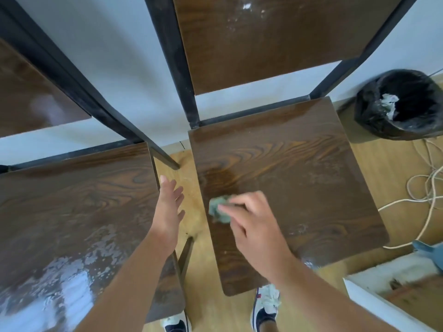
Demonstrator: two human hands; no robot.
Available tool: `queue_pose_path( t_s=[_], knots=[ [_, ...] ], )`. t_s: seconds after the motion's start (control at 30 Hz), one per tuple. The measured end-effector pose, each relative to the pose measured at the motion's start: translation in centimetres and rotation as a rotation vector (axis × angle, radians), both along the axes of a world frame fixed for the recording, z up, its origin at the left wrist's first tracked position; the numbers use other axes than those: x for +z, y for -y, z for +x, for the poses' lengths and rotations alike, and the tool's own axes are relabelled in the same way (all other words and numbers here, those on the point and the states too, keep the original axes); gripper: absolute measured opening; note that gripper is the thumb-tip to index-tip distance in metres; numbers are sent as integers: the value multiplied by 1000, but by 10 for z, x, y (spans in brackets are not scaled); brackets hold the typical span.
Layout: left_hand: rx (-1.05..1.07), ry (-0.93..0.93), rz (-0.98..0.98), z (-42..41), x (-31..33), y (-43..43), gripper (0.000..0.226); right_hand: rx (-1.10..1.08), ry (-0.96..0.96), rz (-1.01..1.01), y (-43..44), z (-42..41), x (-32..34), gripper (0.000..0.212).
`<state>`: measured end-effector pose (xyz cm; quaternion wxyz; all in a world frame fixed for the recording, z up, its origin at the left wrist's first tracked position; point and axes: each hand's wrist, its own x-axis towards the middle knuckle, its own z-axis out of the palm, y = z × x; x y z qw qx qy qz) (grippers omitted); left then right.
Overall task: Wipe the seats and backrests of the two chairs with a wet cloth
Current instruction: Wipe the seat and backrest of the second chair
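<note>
Two dark wood-grain chairs with black metal frames stand side by side against a pale wall. The right chair's seat (299,178) has a wet patch at its left middle, and its backrest (275,39) shows glossy streaks. My right hand (254,226) presses a crumpled grey-green cloth (218,209) onto the left part of that seat. The left chair's seat (72,207) shines with wet film near its front, and its backrest (31,92) is at the far left. My left hand (167,209) hovers with fingers spread over the gap between the seats, holding nothing.
A black-lined waste bin (398,104) with crumpled paper stands on the wooden floor to the right. White cords (429,192) coil on the floor beside the right chair. A white-edged box (393,293) sits at bottom right. My shoes (266,305) are below the seats.
</note>
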<state>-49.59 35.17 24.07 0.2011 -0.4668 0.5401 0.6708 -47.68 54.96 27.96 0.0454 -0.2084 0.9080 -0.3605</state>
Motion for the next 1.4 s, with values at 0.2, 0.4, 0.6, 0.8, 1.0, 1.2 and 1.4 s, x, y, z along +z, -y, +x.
queue_pose_path(
  t_s=[0.2,0.4,0.6,0.8,1.0,1.2,1.4],
  knots=[
    [-50,64,-88,24,12,-29,31,-207,-33,269,0,-49,-37,31],
    [-66,91,-77,63,12,-43,26,344,101,204,-17,119,-24,23],
    [-40,126,-32,110,11,-66,33,-187,16,134,-49,45,-4,30],
    [92,212,19,126,11,-78,64,-86,82,265,-30,60,-38,26],
    [52,186,35,115,15,-74,67,407,86,235,-52,129,-23,21],
    [29,202,4,101,11,-82,55,-196,-38,293,-186,50,-42,26],
    [87,188,-40,90,16,-84,50,-913,97,518,-282,11,-22,21]
  ],
)
